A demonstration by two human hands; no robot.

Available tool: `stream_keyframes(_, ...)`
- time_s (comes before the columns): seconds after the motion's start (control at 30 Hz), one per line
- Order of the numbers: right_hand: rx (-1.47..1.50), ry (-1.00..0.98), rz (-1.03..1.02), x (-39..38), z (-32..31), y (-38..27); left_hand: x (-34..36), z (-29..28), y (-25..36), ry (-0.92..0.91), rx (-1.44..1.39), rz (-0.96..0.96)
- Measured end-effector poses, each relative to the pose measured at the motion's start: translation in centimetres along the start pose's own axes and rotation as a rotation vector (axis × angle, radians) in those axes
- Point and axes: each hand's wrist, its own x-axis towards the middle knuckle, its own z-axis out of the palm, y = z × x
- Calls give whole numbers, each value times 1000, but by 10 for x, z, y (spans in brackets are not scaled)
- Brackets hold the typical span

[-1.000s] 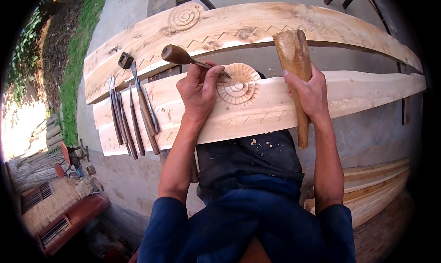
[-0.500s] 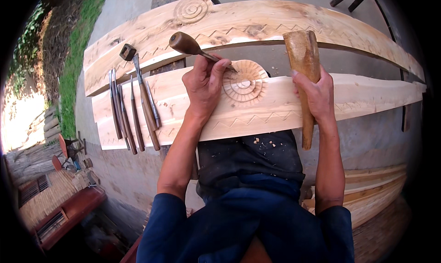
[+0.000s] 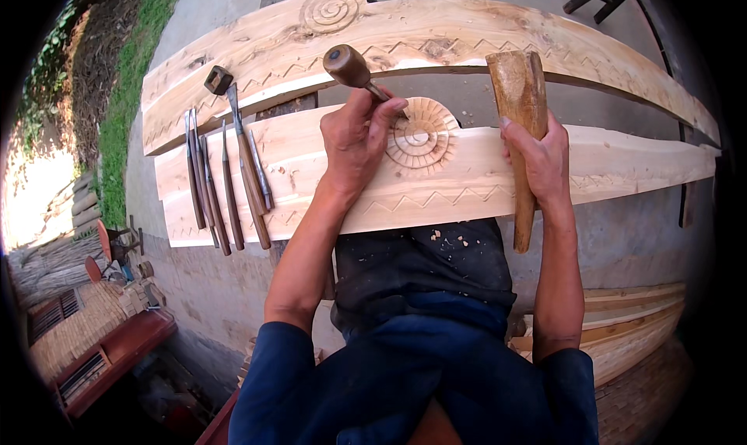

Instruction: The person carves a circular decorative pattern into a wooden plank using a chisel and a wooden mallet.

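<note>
My left hand [image 3: 354, 143] is closed round the metal shank of a carving chisel [image 3: 348, 66], whose round wooden handle leans up and to the left. The chisel's tip meets the left side of a carved spiral rosette [image 3: 421, 139] on the near plank [image 3: 311, 187]; fingers partly hide the tip. In my right hand [image 3: 539, 159] is a wooden mallet [image 3: 517, 87], gripped round its handle, its thick head pointing away from me. It is held above the plank, right of the rosette and apart from the chisel. A zigzag line is cut along the plank's near edge.
Several chisels [image 3: 228, 184] and a hammer-like tool with a dark head [image 3: 219, 80] lie across the plank's left part. Beyond is a second carved plank [image 3: 467, 31]. Wood chips dot my dark apron [image 3: 420, 270]. More boards [image 3: 634, 320] lie at lower right.
The chisel's handle has swung to the right and stands more upright, my left hand shifting slightly right with it. The mallet has barely moved.
</note>
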Motion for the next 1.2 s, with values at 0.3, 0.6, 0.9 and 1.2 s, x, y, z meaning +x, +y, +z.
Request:
stream_keyframes(0.3, -75, -6, -1, 0, 0, -8, 2, -2, 0, -89, 195, 184)
stream_keyframes(0.6, -275, 174, -581, -17, 8, -84, 4, 1, -3, -59, 189, 295)
stream_keyframes(0.9, -236, 381, -835, -36, -9, -129, 6, 2, 0, -26, 170, 345)
stream_keyframes(1.2, -974, 253, -1137, -10, 2, -127, 8, 2, 5, -41, 207, 370)
